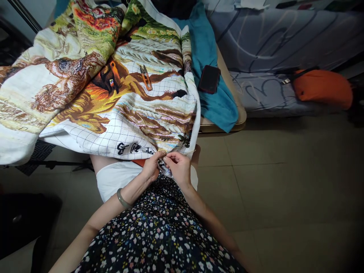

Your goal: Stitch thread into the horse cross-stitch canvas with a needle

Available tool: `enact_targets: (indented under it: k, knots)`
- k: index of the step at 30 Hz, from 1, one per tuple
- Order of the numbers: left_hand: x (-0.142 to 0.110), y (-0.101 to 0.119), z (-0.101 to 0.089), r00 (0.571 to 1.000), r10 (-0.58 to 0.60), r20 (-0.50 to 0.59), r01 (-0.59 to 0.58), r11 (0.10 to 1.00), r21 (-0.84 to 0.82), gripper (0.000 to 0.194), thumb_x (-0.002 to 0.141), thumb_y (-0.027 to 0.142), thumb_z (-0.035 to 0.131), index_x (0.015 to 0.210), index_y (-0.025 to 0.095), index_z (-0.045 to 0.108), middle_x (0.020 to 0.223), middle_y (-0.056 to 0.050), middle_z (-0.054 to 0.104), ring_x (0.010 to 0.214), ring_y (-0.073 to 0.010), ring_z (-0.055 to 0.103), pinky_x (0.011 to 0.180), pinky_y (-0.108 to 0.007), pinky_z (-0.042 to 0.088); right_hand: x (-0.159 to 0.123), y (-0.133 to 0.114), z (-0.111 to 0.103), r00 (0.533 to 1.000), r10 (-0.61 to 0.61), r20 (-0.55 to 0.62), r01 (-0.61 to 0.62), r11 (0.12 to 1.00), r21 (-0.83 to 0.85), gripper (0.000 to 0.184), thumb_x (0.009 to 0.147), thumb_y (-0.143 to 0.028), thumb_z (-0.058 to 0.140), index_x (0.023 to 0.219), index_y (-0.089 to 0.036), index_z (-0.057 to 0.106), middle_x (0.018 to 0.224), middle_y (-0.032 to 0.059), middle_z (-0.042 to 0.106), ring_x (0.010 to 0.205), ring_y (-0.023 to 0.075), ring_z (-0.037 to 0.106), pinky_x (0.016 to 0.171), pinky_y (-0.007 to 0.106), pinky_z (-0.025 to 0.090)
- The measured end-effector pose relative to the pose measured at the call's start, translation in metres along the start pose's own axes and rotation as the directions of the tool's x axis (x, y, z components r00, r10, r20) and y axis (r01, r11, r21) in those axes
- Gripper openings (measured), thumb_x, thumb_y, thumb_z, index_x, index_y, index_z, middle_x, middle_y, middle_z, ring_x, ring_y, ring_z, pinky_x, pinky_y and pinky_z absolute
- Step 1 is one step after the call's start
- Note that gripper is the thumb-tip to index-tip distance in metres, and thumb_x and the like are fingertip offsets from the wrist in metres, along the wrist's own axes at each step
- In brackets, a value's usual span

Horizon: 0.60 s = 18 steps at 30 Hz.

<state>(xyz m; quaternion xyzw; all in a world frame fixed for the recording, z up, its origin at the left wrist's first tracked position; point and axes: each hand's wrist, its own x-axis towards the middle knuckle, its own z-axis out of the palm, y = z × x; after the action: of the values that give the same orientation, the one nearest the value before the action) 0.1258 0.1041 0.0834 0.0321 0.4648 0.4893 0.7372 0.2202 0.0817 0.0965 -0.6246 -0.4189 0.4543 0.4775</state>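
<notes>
A large cross-stitch cloth [159, 110] with a printed grid and stitched scenery spreads over my lap and the bed. At its near edge, my left hand [152, 167] is closed, gripping a gathered fold of the fabric. Right beside it, my right hand [179, 165] pinches at the same edge with thumb and forefinger. Whether a needle is between those fingertips is too small to tell; a thin pale strand shows just above them. Orange-handled thread snips [146, 78] lie on the cloth, and a small orange tool [113, 74] rests left of them.
A dark phone [209, 79] lies on a teal cloth [218, 110] on the padded edge at right. Farther right, an orange bag [322, 90] sits on a grey patterned sofa [264, 91]. Tiled floor [264, 189] extends below. A dark object [28, 223] stands at lower left.
</notes>
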Motion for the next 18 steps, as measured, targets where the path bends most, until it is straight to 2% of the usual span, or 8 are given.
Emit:
enact_targets:
  k: [9, 14, 18]
  knots:
    - [-0.006, 0.008, 0.009, 0.997, -0.069, -0.038, 0.067, 0.997, -0.04, 0.017, 0.054, 0.016, 0.075, 0.062, 0.016, 0.06, 0.057, 0.004, 0.058, 0.054, -0.0084, 0.052, 0.061, -0.023, 0.042, -0.005, 0.008, 0.002, 0.972, -0.228, -0.055, 0.212, 0.956, -0.204, 0.015, 0.081, -0.029, 0.061, 0.074, -0.018, 0.067, 0.069, 0.0027, 0.068, 0.063, 0.0159, 0.062, 0.06, 0.027, 0.05]
    - [-0.005, 0.01, 0.009, 0.995, -0.103, 0.0, 0.103, 0.991, -0.081, 0.016, 0.053, 0.014, 0.073, 0.062, 0.016, 0.061, 0.059, 0.004, 0.06, 0.057, -0.0091, 0.053, 0.065, -0.024, 0.043, -0.005, 0.011, 0.003, 0.946, -0.316, -0.067, 0.282, 0.909, -0.308, 0.015, 0.084, -0.026, 0.059, 0.075, -0.019, 0.068, 0.072, 0.0036, 0.07, 0.066, 0.0169, 0.063, 0.064, 0.029, 0.051]
    - [-0.005, 0.01, 0.009, 0.994, -0.113, 0.004, 0.113, 0.991, -0.064, 0.017, 0.054, 0.015, 0.074, 0.062, 0.017, 0.06, 0.058, 0.004, 0.061, 0.057, -0.0103, 0.054, 0.066, -0.025, 0.045, -0.005, 0.009, 0.003, 0.938, -0.342, -0.06, 0.305, 0.894, -0.328, 0.014, 0.083, -0.024, 0.058, 0.074, -0.019, 0.068, 0.072, 0.0033, 0.069, 0.066, 0.0167, 0.063, 0.064, 0.029, 0.051]
